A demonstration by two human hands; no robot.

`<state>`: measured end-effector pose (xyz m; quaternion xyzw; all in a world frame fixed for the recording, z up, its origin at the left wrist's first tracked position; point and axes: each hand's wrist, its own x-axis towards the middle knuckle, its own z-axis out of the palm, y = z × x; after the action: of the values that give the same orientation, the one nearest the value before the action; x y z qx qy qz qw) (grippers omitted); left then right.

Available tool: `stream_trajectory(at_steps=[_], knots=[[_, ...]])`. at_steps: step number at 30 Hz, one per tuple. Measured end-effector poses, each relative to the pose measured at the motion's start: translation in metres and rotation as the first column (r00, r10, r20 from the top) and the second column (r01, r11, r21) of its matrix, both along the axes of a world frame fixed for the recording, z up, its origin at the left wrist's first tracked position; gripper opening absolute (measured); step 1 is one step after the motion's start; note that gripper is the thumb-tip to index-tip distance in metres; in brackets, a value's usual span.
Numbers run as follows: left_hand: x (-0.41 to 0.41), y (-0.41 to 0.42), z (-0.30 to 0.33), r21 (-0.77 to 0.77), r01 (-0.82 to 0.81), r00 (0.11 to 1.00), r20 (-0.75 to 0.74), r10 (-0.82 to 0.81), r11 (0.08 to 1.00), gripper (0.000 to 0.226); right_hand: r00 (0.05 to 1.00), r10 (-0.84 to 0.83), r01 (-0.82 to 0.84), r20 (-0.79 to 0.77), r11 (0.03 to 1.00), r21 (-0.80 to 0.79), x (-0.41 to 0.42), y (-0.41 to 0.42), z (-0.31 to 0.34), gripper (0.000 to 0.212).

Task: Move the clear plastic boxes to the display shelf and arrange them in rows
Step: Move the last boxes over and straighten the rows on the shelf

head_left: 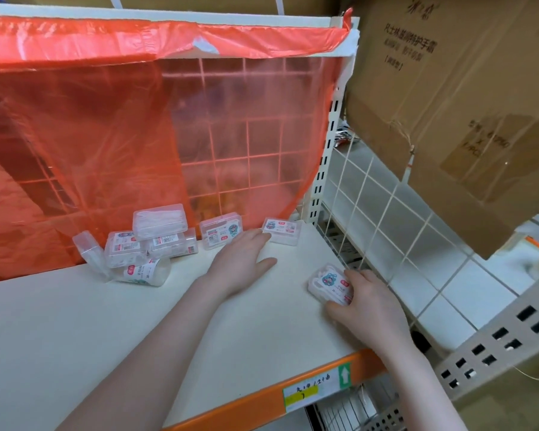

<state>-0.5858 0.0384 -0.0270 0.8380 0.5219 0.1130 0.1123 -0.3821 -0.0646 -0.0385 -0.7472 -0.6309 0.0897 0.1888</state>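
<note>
- Shelf (75, 331), cream board with an orange front lip; its left end is cut off by the frame.
- Right hand (366, 301) curls over a clear box (327, 283) near the shelf's right edge, thumb and fingers pinching its sides; the box's near half is hidden.
- Left hand (241, 259) lies flat, fingers straight, tips touching a back-row box (282, 230).
- Jumbled pile of boxes (143, 244) sits at the rear; labels unreadable.
- Red plastic sheet (91, 135) veils the wire grid behind.

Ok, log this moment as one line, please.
left hand flat on shelf, fingers touching back-right box | right hand gripping front-right box | loose pile unsorted
</note>
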Motion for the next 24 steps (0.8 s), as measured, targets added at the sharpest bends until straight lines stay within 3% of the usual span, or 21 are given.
stream_trajectory(at_steps=[10,13,18,24], knots=[[0.044,0.062,-0.010,-0.041,0.067,0.987,-0.145,-0.072,0.997,0.059,0.989,-0.111,0.117,-0.100,0.992,0.049,0.015,-0.012,-0.003,0.046],[0.042,0.053,-0.024,0.006,0.050,0.994,-0.101,-0.049,0.999,0.061,0.987,-0.109,0.115,-0.118,0.992,0.050,0.015,-0.014,-0.007,0.056],[0.024,0.017,-0.033,0.092,0.043,0.998,-0.055,-0.038,0.995,0.056,0.989,-0.103,0.106,-0.107,0.994,0.029,0.017,-0.008,-0.005,0.056],[0.009,0.006,-0.021,0.062,0.073,0.997,-0.045,-0.070,0.995,0.066,0.992,-0.072,0.074,-0.102,0.997,0.015,0.015,0.002,0.003,0.054]])
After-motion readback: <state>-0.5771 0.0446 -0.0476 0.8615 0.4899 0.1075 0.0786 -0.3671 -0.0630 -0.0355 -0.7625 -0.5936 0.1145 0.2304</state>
